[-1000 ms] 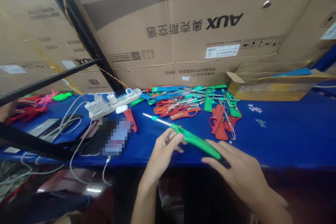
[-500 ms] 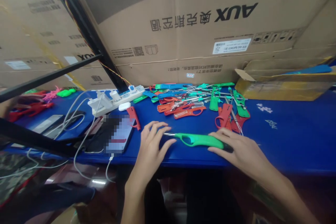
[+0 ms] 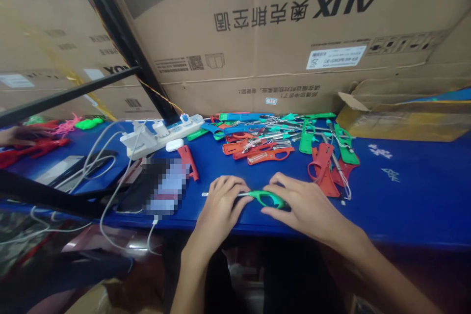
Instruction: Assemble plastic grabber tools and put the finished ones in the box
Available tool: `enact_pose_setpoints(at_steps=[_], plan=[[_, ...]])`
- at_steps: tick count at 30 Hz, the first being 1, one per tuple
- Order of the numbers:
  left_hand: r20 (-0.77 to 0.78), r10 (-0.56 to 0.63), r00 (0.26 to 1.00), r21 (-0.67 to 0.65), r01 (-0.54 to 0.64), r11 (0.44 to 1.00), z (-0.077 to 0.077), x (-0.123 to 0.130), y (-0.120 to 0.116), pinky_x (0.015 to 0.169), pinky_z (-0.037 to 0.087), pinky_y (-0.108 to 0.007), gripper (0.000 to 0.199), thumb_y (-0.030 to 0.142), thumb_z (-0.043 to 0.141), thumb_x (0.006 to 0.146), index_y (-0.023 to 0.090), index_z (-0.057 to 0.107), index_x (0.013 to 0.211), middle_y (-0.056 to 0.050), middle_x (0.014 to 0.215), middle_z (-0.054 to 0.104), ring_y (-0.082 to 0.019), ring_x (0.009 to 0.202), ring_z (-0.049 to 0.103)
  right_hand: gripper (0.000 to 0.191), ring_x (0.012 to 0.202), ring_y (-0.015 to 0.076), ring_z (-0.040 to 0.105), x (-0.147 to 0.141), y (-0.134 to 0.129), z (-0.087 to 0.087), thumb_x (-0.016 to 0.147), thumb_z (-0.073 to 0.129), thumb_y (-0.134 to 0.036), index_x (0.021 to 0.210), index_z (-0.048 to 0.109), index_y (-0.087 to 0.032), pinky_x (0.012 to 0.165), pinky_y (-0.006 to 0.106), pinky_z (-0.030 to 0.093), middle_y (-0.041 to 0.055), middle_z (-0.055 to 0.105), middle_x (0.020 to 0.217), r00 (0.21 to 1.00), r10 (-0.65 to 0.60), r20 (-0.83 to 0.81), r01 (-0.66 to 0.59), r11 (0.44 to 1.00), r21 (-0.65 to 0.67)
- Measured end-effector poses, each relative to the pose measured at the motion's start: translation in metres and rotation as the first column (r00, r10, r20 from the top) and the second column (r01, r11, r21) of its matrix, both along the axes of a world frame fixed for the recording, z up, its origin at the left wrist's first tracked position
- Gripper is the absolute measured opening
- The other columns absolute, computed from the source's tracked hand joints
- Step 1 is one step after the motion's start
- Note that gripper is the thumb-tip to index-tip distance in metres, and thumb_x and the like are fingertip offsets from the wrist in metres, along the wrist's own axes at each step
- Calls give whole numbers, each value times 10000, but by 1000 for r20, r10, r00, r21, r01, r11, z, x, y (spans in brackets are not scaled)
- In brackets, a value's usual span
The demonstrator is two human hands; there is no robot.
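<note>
A green long-nosed gas lighter [image 3: 259, 198] lies level between my two hands, just above or on the blue table near its front edge. My left hand [image 3: 222, 206] is closed around its metal barrel, whose printed tip shows past the fingers on the left. On the green handle, by the trigger loop, my right hand [image 3: 300, 203] has thumb and fingers closed; the palm hides the handle's rear end. Beyond my hands lies a heap of lighter parts, with red handle shells [image 3: 270, 155], green shells [image 3: 307, 136] and metal rods with wires.
A white power strip [image 3: 172, 132] with chargers and a phone [image 3: 167, 189] on a cable lie to the left. A black metal frame [image 3: 55, 196] crosses there, beside another person's hand [image 3: 25, 136]. An open carton [image 3: 405, 125] stands at the back right, against large cardboard boxes.
My right hand has slid left along the handle, toward the trigger loop, covering the dark rear end. My left hand has closed further around the barrel. The view has shifted slightly.
</note>
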State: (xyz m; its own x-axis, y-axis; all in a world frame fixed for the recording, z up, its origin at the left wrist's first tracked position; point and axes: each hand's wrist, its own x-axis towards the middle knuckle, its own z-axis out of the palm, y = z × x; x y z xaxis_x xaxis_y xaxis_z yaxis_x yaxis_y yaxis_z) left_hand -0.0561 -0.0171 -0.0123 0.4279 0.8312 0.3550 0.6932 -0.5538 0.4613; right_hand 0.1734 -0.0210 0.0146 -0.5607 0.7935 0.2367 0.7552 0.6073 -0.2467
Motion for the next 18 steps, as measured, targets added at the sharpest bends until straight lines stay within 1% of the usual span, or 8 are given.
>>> enact_pose_setpoints(at_steps=[3,9,11,15,18], plan=[[8,-10,1000,-8,11,1000,-1,0,1,981,390,-413,129,311,569,1003,233,668,1030,-44,1122,667,-228,1086,561,224,907,172,672,-3,2,-2,940,614,-402,1052,696,-226,654,264,488,24,657,1014,999,-18,-32,18,1000,-15],[-3,-13,1000,-9,13,1000,0,1,1,987,385,-410,130,312,555,1010,222,648,1004,-41,1111,667,-223,1080,562,179,868,158,670,-6,3,-5,893,647,-354,999,685,-215,633,254,468,6,671,973,993,-54,-109,54,999,-4],[0,-12,1000,-8,12,1000,0,1,1,976,393,-407,130,312,557,1008,226,654,1012,-43,1106,668,-226,1074,567,169,845,155,667,-7,3,-4,889,643,-344,993,676,-215,648,252,478,8,675,971,986,-66,-155,67,998,1],[19,-2,1000,-10,2,1000,1,2,0,958,405,-409,141,326,567,1002,229,670,1006,-45,1090,678,-230,1053,580,211,791,133,649,2,2,4,912,633,-392,1038,663,-225,703,257,502,24,673,1040,933,-124,-337,142,989,29],[32,15,999,-6,-15,1000,2,2,-2,966,405,-417,141,338,576,996,232,669,1000,-45,1085,684,-239,1058,587,252,879,158,661,19,-4,17,911,653,-425,1075,664,-236,757,271,508,36,664,1076,903,-154,-402,224,965,134]])
